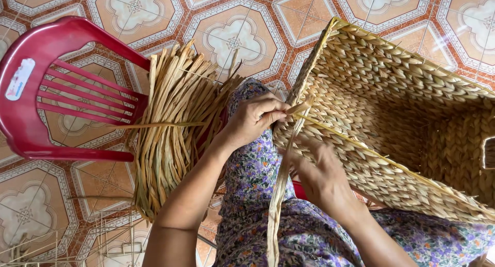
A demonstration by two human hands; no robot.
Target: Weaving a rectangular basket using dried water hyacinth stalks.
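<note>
Basket (407, 117), large and woven from pale dried fibre, fills the right half of the view, tipped on its side across the person's lap with its open mouth facing right and its long axis running from far-left down to near-right. Its rim edge slants from the far centre toward the near right. Left of it stands a red plastic chair (46, 91) on the patterned tile floor (232, 35), and a thick bundle of dried strands (170, 133) leans against the chair's seat, its lengths running near to far. A loose strand (278, 195) hangs from the basket's edge straight down toward the near side. The left hand (255, 117) pinches this strand's upper end at the basket's rim. The right hand (319, 176) presses against the basket's wall below; whether it grasps anything cannot be told.
</note>
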